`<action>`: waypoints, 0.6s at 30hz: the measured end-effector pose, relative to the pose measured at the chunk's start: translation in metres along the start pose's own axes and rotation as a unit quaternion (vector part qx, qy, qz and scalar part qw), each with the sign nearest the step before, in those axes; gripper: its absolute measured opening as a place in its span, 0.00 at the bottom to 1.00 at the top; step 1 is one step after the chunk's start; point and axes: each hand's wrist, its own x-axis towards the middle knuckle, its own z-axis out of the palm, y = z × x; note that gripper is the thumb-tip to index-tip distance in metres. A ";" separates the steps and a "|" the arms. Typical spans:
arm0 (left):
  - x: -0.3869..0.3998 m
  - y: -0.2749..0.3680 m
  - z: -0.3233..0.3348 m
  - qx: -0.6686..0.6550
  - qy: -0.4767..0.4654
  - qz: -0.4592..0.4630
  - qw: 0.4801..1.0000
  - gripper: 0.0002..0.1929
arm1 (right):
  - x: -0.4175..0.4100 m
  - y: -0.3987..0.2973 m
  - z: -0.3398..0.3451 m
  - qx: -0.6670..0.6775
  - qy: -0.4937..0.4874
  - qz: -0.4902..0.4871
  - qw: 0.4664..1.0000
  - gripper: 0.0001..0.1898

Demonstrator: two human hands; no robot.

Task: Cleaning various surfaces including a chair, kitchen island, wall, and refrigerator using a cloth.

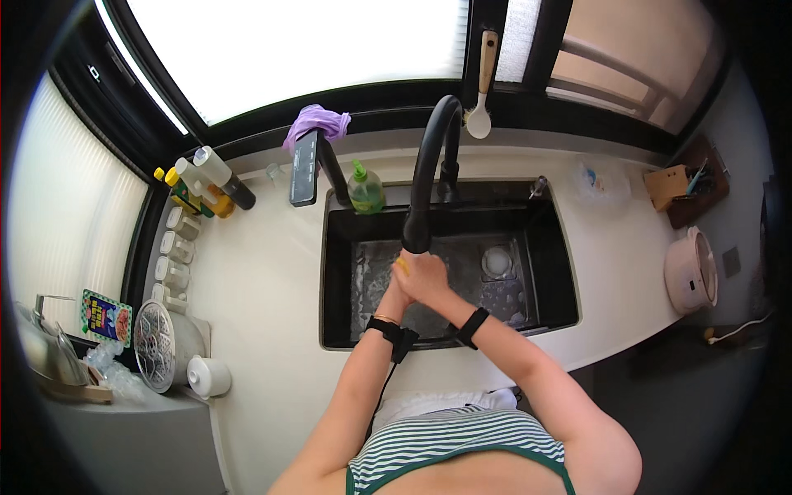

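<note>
Under the spout of a black gooseneck faucet [419, 210], my two hands are pressed together over a black sink [572, 309]. My right hand [426, 276] lies over my left hand [396, 297] and hides most of its fingers. A small yellow thing [403, 266] shows between the fingers; what it is and which hand grips it cannot be told. Both wrists wear black straps. White suds and water lie on the sink floor, and a round white thing [497, 262] covers the drain area at the right.
A green soap pump bottle [366, 189] stands behind the sink, near a purple cloth [317, 124]. A wooden-handled dish brush [486, 86] hangs at the window frame. Bottles [224, 179] and a steamer pot [164, 346] stand left; a pink rice cooker [687, 272] stands right.
</note>
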 end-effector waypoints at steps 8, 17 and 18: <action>-0.007 -0.003 0.022 0.166 0.009 0.033 0.986 0.31 | 0.016 0.046 0.004 -0.036 -0.008 0.080 0.996 0.17; -0.061 0.066 0.021 0.469 0.037 -0.122 0.874 0.45 | 0.026 0.039 -0.025 0.185 -0.106 0.084 0.973 0.16; -0.055 0.061 0.015 0.434 0.026 -0.039 0.900 0.42 | 0.028 0.044 -0.021 0.186 -0.106 0.086 0.973 0.16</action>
